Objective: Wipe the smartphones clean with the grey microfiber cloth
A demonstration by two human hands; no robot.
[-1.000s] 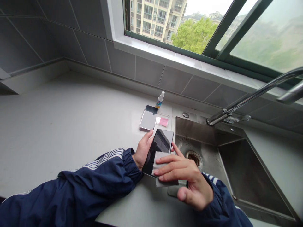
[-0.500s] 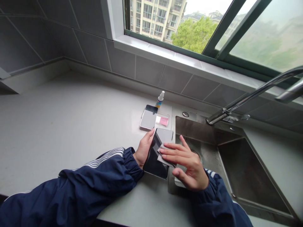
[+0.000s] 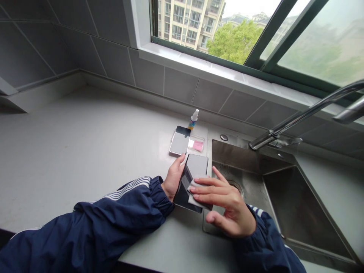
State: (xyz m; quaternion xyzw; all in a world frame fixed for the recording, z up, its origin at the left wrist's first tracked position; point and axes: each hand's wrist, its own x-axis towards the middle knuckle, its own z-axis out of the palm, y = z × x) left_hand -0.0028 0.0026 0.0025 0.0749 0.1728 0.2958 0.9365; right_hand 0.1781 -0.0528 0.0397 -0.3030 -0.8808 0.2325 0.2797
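Observation:
A dark smartphone (image 3: 196, 163) lies screen up in my left hand (image 3: 173, 178), which grips it along its left edge with the thumb near the top; the fingers underneath are hidden. My right hand (image 3: 229, 201) presses a small grey cloth (image 3: 199, 204) onto the lower half of the screen. Its fingers stretch across the cloth, the thumb sticks out below, and the little finger is lifted. Just beyond, a second phone (image 3: 180, 141) with a pale reflecting screen rests partly on a clear case (image 3: 201, 138) that has a pink piece (image 3: 198, 145) in it.
Behind the second phone stands a small white-capped spray bottle (image 3: 193, 118) on the white counter (image 3: 99, 144). To the right is a steel sink (image 3: 301, 201) with a chrome tap (image 3: 284, 127) reaching over it. A window (image 3: 236, 41) is above the tiled wall.
My right hand and the grey cloth have slid slightly down the phone's screen. My left hand keeps its hold on the phone, and the view has shifted a little.

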